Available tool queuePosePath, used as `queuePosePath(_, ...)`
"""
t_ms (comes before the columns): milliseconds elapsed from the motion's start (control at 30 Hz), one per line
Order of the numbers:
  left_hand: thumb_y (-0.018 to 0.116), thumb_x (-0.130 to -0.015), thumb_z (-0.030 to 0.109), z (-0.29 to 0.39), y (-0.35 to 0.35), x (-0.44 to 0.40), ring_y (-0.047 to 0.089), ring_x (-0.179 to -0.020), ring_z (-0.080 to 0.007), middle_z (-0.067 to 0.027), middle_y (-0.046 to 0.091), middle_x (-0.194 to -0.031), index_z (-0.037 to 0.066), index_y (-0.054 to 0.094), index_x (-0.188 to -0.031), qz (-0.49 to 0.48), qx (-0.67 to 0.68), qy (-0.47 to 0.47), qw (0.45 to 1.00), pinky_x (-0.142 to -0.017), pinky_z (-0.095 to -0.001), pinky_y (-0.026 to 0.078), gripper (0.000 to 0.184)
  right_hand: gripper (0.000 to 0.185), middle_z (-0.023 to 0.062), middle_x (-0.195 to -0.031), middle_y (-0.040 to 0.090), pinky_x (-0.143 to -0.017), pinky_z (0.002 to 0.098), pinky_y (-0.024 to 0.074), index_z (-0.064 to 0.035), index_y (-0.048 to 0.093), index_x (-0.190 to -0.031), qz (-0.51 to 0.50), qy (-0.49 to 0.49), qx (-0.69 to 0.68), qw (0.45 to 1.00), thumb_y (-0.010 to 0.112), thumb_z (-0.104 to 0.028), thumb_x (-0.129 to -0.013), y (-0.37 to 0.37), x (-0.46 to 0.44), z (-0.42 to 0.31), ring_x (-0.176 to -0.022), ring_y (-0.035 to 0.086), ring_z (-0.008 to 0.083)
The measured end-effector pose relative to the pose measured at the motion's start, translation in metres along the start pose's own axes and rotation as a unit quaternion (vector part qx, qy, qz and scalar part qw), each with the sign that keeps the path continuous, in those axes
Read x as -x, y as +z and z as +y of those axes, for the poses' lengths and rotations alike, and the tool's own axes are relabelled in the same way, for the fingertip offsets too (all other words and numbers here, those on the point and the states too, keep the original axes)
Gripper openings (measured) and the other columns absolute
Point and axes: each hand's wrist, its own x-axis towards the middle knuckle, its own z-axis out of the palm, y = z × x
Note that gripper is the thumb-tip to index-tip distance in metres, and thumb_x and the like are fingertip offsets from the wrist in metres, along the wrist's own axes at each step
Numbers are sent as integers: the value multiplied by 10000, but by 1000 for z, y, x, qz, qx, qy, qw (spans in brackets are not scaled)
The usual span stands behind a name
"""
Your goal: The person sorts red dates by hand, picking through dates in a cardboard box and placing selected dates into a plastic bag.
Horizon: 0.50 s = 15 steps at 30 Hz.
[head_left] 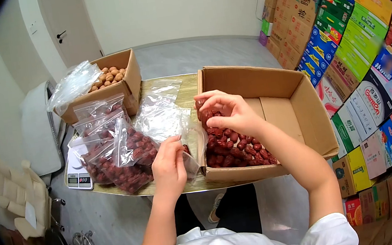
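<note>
My left hand (170,167) pinches the edge of a clear plastic zip bag (191,164) at the table's front, beside the date box; a little dark red shows inside the bag. My right hand (233,113) is curled over the left side of the open cardboard box (273,104), with dried red dates at its fingers; its palm is partly hidden. Loose red dates (232,151) lie in the near left part of that box. Left of my left hand, several filled bags of dates (135,153) are piled up. Flat clear bags (160,115) lie behind them.
A white kitchen scale (80,181) sits partly under the filled bags. Behind it stands a cardboard box (132,76) with walnuts (110,76) and more clear bags (73,85). Stacked cartons (347,56) line the right side. A cream chair (17,190) stands at left.
</note>
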Motion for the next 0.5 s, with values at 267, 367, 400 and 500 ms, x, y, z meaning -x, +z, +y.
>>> queuePosePath(267,598,-866,-61,4,3,-1,660,-955,-404,-209,659,-1091,2,586,-972,-5,2,0,1000,-813,-418,532,123,298,127,-1337,589,-1034,408,432,-68,680,-1038,-110,-8,158,981,806,-181,-793,25,6,4,-1223,564,300)
queuePosePath(367,597,-870,-60,3,2,-1,660,-957,-403,-209,662,-1090,-1,584,-971,5,-4,-2,1000,-818,-419,532,117,288,131,-1334,596,-1049,434,430,-62,698,-1061,-114,-72,267,954,797,-152,-806,24,6,1,-1257,538,303)
queuePosePath(400,596,-872,-60,2,1,-1,661,-958,-399,-209,664,-1090,-4,582,-972,9,-4,-2,1000,-819,-416,532,115,274,130,-1325,600,-1051,438,424,-63,700,-1056,-99,-102,287,947,790,-147,-810,24,6,0,-1261,528,311)
queuePosePath(500,594,-875,-62,0,-5,-3,663,-959,-392,-208,667,-1090,-8,578,-974,14,-6,-13,1000,-822,-408,532,114,208,113,-1189,639,-1007,421,430,-58,690,-974,17,-107,315,943,755,-194,-829,9,2,7,-1150,558,308)
